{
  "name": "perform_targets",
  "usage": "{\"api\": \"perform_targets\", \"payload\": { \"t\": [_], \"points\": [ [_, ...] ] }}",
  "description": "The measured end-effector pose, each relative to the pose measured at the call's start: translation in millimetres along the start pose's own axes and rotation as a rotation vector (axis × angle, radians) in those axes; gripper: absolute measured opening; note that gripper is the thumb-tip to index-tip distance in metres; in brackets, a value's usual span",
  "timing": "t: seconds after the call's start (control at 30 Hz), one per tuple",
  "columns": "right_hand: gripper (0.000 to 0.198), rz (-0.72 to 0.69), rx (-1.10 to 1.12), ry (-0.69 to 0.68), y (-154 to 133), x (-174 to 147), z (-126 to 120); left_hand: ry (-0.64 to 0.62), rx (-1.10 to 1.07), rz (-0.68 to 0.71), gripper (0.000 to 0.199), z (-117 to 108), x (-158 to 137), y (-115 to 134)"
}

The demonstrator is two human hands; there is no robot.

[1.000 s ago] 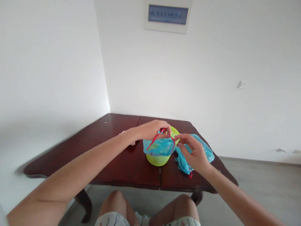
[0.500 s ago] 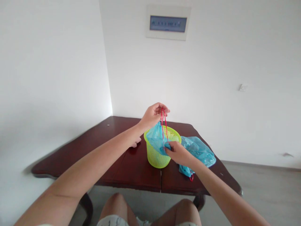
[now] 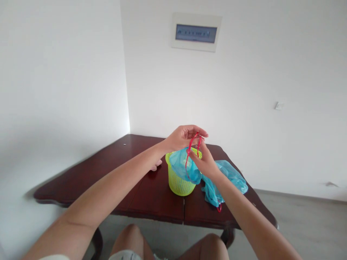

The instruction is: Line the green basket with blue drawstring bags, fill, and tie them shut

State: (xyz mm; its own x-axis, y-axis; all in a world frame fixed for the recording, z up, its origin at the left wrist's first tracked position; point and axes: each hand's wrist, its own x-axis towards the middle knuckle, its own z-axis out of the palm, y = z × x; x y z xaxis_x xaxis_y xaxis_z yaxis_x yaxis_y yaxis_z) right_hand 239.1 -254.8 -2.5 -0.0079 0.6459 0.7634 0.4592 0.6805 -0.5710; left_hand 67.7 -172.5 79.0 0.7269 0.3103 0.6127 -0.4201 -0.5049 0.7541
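Observation:
A blue plastic bag point(image 3: 180, 164) with a red drawstring point(image 3: 189, 150) sits bunched in the mouth of a yellow-green perforated basket point(image 3: 180, 184). Above the rim, my left hand point(image 3: 187, 137) pinches the raised loop of the drawstring. Close under it, my right hand point(image 3: 204, 159) has its thumb and fingers closed at the same drawstring, its fingertips touching those of my left hand. Right of the basket lies a second blue plastic bag point(image 3: 231, 177), crumpled, partly behind my right wrist, with a bit of red string showing at its near end.
The dark red-brown table point(image 3: 151, 198) carries everything and stands against white walls. A pinkish thing point(image 3: 156, 165), partly hidden by my left forearm, lies left of the basket. A breaker panel point(image 3: 196, 33) and a switch point(image 3: 279, 105) are on the wall.
My right hand has left the bag's edge and risen to the drawstring beside my left hand. My left hand has shifted slightly right and down, and the loop is now less stretched.

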Motion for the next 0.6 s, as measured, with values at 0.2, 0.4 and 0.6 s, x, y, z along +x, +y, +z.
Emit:
{"api": "perform_targets", "payload": {
  "t": [0.2, 0.4, 0.6],
  "points": [
    [0.051, 0.147, 0.175, 0.189, 3.1, 12.9, 15.2, 0.076, 0.187, -0.023, 0.054, -18.0, -9.8, 20.3],
    [0.059, 0.127, 0.323, 0.292, -6.1, 18.5, 17.8, 0.323, 0.444, -0.207, 0.093, -50.1, -19.8, 26.9],
    [0.059, 0.172, 0.355, 0.104, -19.6, 24.3, 35.9, 0.259, 0.245, -0.342, 0.073, -43.8, -14.8, 37.0]
  ]
}}
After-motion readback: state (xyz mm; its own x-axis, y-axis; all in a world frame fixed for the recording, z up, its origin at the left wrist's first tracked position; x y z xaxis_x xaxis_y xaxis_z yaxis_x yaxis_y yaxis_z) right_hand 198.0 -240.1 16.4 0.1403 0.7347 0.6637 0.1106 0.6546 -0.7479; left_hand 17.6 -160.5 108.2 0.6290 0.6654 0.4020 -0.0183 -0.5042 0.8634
